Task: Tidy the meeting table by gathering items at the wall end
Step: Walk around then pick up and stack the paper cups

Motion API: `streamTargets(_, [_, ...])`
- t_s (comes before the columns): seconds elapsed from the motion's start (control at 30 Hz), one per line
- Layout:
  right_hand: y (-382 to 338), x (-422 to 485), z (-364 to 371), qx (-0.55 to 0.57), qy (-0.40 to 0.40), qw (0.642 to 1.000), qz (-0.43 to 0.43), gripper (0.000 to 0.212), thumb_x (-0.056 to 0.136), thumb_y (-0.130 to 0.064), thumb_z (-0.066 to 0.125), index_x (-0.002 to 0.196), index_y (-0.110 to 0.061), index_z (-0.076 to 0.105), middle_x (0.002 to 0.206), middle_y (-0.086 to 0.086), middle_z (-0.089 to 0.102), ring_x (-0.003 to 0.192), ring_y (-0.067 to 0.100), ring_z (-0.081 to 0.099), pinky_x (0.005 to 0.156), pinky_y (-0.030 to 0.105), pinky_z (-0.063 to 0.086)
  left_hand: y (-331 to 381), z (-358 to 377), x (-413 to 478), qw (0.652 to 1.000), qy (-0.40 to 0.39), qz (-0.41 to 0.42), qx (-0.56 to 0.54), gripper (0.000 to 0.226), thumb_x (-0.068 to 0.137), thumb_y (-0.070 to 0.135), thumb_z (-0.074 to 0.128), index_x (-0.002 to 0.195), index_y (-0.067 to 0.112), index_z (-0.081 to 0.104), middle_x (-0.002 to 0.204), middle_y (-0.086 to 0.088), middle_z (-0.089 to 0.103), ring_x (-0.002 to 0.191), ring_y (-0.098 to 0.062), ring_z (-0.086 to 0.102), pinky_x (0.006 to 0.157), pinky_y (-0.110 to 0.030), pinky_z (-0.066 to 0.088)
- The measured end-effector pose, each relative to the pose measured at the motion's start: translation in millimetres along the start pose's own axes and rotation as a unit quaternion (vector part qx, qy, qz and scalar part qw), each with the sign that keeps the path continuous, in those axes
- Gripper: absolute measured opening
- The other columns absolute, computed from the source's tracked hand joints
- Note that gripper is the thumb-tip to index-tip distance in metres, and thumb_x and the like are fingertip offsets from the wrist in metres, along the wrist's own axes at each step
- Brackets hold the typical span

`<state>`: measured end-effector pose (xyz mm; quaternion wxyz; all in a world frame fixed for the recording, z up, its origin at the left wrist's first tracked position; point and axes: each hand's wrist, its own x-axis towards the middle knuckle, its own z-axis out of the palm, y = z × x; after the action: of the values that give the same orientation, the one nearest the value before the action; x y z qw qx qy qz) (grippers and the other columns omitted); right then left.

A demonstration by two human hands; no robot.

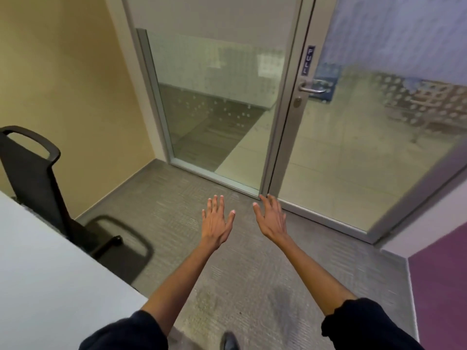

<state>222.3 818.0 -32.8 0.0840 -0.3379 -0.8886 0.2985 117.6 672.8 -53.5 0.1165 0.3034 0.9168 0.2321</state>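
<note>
Both my arms reach forward over the grey carpet, palms down. My left hand (216,222) is open with fingers spread and holds nothing. My right hand (271,219) is open too, fingers apart, empty. A corner of the white meeting table (45,271) shows at the lower left, to the left of my left forearm. No loose items are visible on the part of the table that I see.
A black office chair (38,178) stands beside the table against the yellow wall. Ahead is a glass door (353,152) with a metal handle (312,88) and a PULL sign. A purple wall (439,286) is at the right. My shoe (230,341) shows below.
</note>
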Motion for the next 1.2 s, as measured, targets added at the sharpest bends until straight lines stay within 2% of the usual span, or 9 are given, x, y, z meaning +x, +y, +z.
streamTargets(0.3, [-53.8, 121.3, 50.8, -0.019, -0.069, 0.996, -0.048, 0.059, 0.1, -0.057, 0.03, 0.152, -0.028, 0.032, 0.165, 0.0, 0.013, 0.154, 0.018, 0.004, 0.117, 0.067, 0.013, -53.5, -34.8, 94.6, 0.993, 0.029, -0.114, -0.012, 0.079, 0.1, 0.057, 0.027, 0.157, 0.013, -0.006, 0.165, -0.012, -0.01, 0.153, -0.029, -0.009, 0.124, -0.056, 0.004])
streamTargets(0.53, [-111.1, 237.2, 106.9, -0.021, -0.133, 0.986, -0.102, 0.06, 0.099, -0.058, 0.031, 0.152, -0.028, 0.03, 0.165, 0.001, 0.009, 0.154, 0.02, 0.003, 0.116, 0.065, 0.012, -115.5, -60.5, 182.3, 0.978, 0.04, -0.203, -0.004, 0.084, 0.099, 0.058, 0.03, 0.156, 0.007, -0.007, 0.165, -0.015, -0.007, 0.153, -0.031, -0.005, 0.123, -0.058, 0.008])
streamTargets(0.7, [-156.6, 336.5, 134.2, -0.021, -0.17, 0.975, -0.142, 0.056, 0.1, -0.056, 0.034, 0.149, -0.03, 0.038, 0.165, 0.0, 0.01, 0.154, 0.02, 0.006, 0.116, 0.066, 0.014, -149.4, -94.7, 270.0, 0.967, 0.041, -0.25, 0.031, 0.079, 0.098, 0.059, 0.029, 0.157, 0.012, 0.008, 0.164, -0.018, -0.002, 0.151, -0.04, -0.007, 0.121, -0.063, 0.008])
streamTargets(0.83, [-196.4, 414.6, 144.5, -0.03, -0.181, 0.963, -0.197, 0.055, 0.1, -0.055, 0.036, 0.148, -0.029, 0.04, 0.163, -0.001, 0.014, 0.153, 0.019, 0.009, 0.116, 0.065, 0.018, -170.4, -122.3, 333.5, 0.959, 0.069, -0.274, 0.035, 0.075, 0.098, 0.058, 0.033, 0.155, 0.011, 0.017, 0.164, -0.018, 0.006, 0.152, -0.039, -0.003, 0.12, -0.064, 0.01])
streamTargets(1.03, [-265.2, 495.1, 175.3, -0.048, -0.222, 0.945, -0.234, 0.058, 0.099, -0.056, 0.036, 0.15, -0.028, 0.036, 0.164, 0.001, 0.012, 0.153, 0.02, 0.009, 0.115, 0.067, 0.02, -200.4, -150.5, 391.0, 0.944, 0.096, -0.315, 0.026, 0.082, 0.097, 0.062, 0.031, 0.157, 0.014, 0.004, 0.164, -0.016, 0.002, 0.153, -0.035, -0.004, 0.121, -0.063, 0.008])
streamTargets(1.2, [-322.1, 536.7, 220.5, -0.056, -0.261, 0.925, -0.271, 0.059, 0.1, -0.057, 0.033, 0.152, -0.03, 0.031, 0.165, -0.002, 0.012, 0.153, 0.019, 0.008, 0.116, 0.066, 0.017, -246.1, -174.2, 430.7, 0.923, 0.111, -0.368, 0.007, 0.083, 0.096, 0.065, 0.027, 0.157, 0.016, 0.002, 0.165, -0.015, -0.001, 0.153, -0.033, -0.005, 0.121, -0.062, 0.006])
